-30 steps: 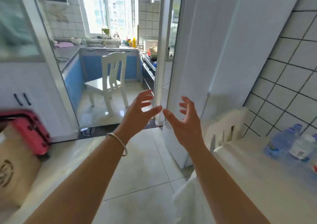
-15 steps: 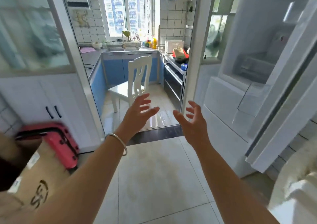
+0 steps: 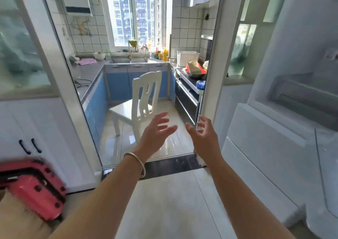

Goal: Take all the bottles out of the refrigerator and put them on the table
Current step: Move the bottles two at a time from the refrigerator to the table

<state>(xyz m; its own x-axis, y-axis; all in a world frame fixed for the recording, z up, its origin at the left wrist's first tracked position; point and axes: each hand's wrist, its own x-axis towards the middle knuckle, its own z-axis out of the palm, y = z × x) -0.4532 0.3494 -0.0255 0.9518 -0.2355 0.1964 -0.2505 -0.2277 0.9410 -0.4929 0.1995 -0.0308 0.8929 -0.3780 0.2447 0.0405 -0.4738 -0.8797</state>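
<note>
The inside of the open white refrigerator door (image 3: 270,147) fills the right side, with its door shelves (image 3: 300,96) showing no bottle that I can make out. My left hand (image 3: 155,138), with a silver bracelet on its wrist, and my right hand (image 3: 204,138) are both held out in front of me, fingers spread and empty. They hover side by side over the floor, left of the door. The table and its bottles are out of view.
A doorway straight ahead leads into a kitchen with a white chair (image 3: 140,103) on the floor. A red suitcase (image 3: 34,185) and a brown box (image 3: 20,226) sit at the lower left beside a white cabinet (image 3: 27,129).
My view has swung left and up, away from the table with its bottles, onto the open refrigerator door and the kitchen doorway. Both hands stay open and raised.
</note>
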